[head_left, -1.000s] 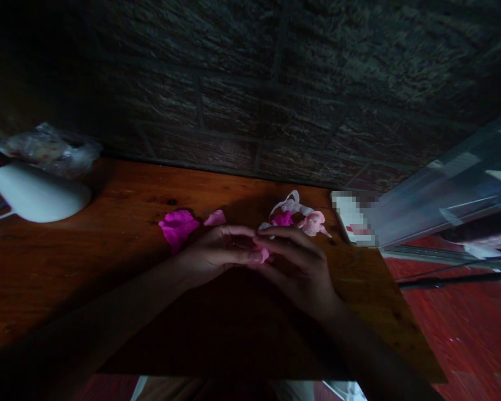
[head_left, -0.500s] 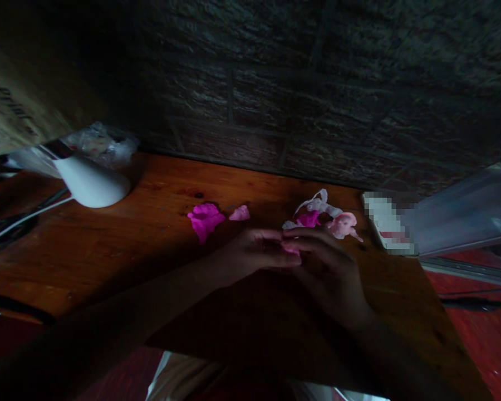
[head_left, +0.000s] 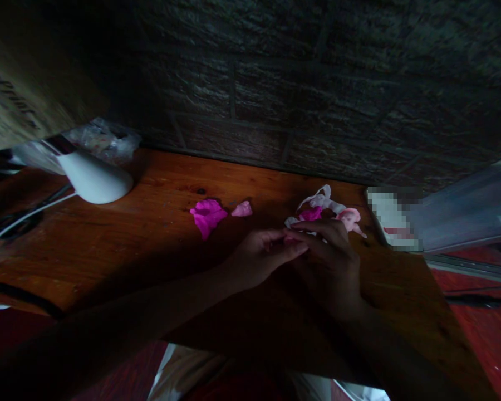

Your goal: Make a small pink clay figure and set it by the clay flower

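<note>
Above the wooden table, my left hand [head_left: 261,253] and my right hand [head_left: 338,259] meet at the fingertips. Between them they pinch a small lump of pink modelling clay [head_left: 290,240], mostly covered by the fingers. Left of the hands lie a flat, ragged magenta clay piece [head_left: 209,216] and a smaller light pink clay piece [head_left: 242,209]. Just behind my right hand, white clay scraps [head_left: 321,197], a magenta clay bit [head_left: 310,214] and a pale pink clay lump [head_left: 348,218] sit close together. Dim light blurs the finger detail.
A white lamp base [head_left: 100,181] with a cable stands on the table [head_left: 158,184] at left, before a crumpled plastic bag [head_left: 108,139]. At right are a blurred-out phone-like object [head_left: 392,217] and a translucent bin [head_left: 471,206]. A dark stone-patterned wall [head_left: 254,100] closes the back.
The fingers have shifted around the pink clay, which shows less now. My left thumb reaches further right, and my right hand is more curled. The view has moved slightly.
</note>
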Demonstrator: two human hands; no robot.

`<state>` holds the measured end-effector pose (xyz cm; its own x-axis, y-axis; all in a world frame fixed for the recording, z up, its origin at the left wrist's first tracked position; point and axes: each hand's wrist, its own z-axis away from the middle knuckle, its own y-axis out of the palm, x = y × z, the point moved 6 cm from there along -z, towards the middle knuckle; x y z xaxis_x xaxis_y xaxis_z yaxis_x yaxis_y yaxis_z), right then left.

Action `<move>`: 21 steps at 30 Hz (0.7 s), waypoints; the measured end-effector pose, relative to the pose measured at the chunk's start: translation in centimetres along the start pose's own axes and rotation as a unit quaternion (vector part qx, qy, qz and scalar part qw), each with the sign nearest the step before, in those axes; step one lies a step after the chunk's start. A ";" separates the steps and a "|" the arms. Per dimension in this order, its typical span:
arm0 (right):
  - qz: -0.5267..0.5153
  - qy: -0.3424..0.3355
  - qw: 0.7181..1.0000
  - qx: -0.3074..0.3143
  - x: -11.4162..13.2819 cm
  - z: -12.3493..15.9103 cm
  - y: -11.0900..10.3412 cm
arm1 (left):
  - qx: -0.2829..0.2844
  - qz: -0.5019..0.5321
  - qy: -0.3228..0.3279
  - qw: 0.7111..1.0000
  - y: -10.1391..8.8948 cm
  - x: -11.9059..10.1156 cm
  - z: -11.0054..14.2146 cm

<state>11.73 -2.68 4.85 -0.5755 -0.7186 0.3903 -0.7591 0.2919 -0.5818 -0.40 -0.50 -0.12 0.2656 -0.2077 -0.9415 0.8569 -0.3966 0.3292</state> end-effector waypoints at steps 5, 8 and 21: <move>-0.004 0.014 1.000 -0.001 0.2 -0.2 -0.3 | -0.002 -0.110 0.065 0.992 0.0 -1.1 0.7; -0.017 0.004 1.000 0.009 0.1 -0.4 -0.5 | -0.004 -0.064 0.058 0.996 -0.2 -1.3 0.6; -0.160 0.055 0.986 0.001 -0.2 -0.5 -0.4 | 0.109 0.173 -0.052 0.977 -0.1 -0.6 -0.3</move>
<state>11.98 -2.28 5.34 -0.3371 -0.7009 0.6285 -0.9063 0.0609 -0.4182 -0.48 -0.09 0.42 0.4665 -0.4489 -0.7621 0.6062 -0.4652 0.6451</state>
